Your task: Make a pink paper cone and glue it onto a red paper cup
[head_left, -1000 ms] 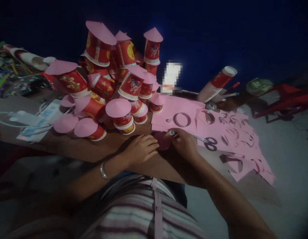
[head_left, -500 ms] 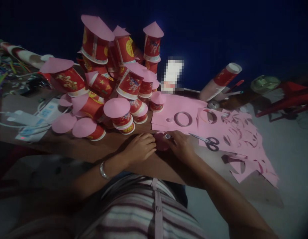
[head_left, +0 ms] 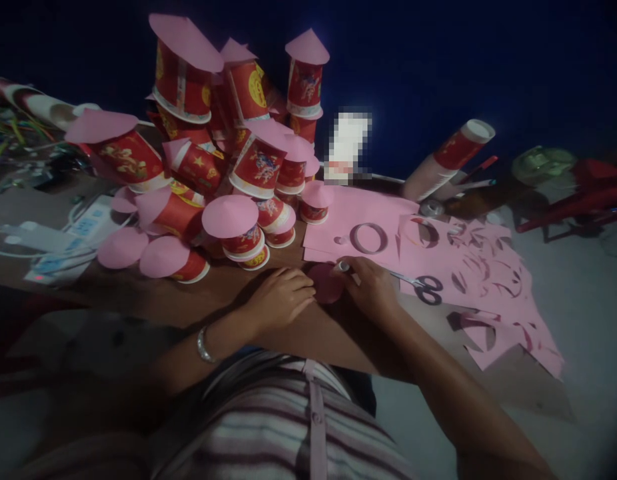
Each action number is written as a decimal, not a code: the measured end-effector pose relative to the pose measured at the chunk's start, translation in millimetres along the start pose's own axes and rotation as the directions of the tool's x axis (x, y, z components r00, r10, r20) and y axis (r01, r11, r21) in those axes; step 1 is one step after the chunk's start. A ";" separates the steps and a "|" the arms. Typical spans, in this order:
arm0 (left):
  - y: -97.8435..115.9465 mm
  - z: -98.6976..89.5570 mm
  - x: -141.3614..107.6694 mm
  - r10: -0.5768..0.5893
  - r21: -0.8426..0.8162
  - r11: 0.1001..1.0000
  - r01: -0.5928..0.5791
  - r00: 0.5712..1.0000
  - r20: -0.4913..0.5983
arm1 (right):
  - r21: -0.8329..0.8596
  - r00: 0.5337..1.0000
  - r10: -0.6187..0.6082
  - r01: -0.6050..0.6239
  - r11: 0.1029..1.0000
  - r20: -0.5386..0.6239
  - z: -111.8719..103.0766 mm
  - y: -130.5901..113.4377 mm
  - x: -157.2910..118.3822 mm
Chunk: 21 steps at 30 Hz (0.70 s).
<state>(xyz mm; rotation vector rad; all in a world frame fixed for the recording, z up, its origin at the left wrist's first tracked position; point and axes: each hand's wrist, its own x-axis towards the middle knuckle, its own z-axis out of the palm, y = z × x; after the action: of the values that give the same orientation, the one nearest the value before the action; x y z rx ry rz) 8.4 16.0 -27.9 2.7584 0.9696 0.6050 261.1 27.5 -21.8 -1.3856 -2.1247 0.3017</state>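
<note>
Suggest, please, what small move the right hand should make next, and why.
I would probably ease the small white-ended stick inward across the pink disc: the right hand holds it near the disc's upper right edge, while the left hand's fingers rest at the left edge, seemingly steadying it.

hands (head_left: 286,297) (head_left: 371,287): 2 | white-ended stick (head_left: 343,266): 1 | pink disc (head_left: 327,284): 1 | scissors (head_left: 426,289): 1
</note>
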 end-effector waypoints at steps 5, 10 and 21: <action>-1.4 1.0 -0.3 0.004 0.004 1.000 -0.004 1.000 -0.002 | -0.071 0.996 -0.030 0.025 0.997 -0.080 -0.3 4.8 0.1; -2.1 -1.0 1.3 0.016 0.012 1.000 -0.016 1.000 -0.008 | -0.062 0.978 -0.066 0.054 0.997 -0.199 -17.4 0.0 0.1; -0.8 -2.7 3.3 -0.003 0.087 0.996 -0.005 0.996 0.094 | 0.002 0.987 -0.156 0.156 0.988 -0.022 4.1 -23.1 -5.4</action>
<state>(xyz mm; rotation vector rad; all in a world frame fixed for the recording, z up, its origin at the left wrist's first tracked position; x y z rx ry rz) 9.2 18.7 -24.7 2.8348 0.9966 0.4386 242.7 13.1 -15.8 -1.2056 -2.1984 0.2273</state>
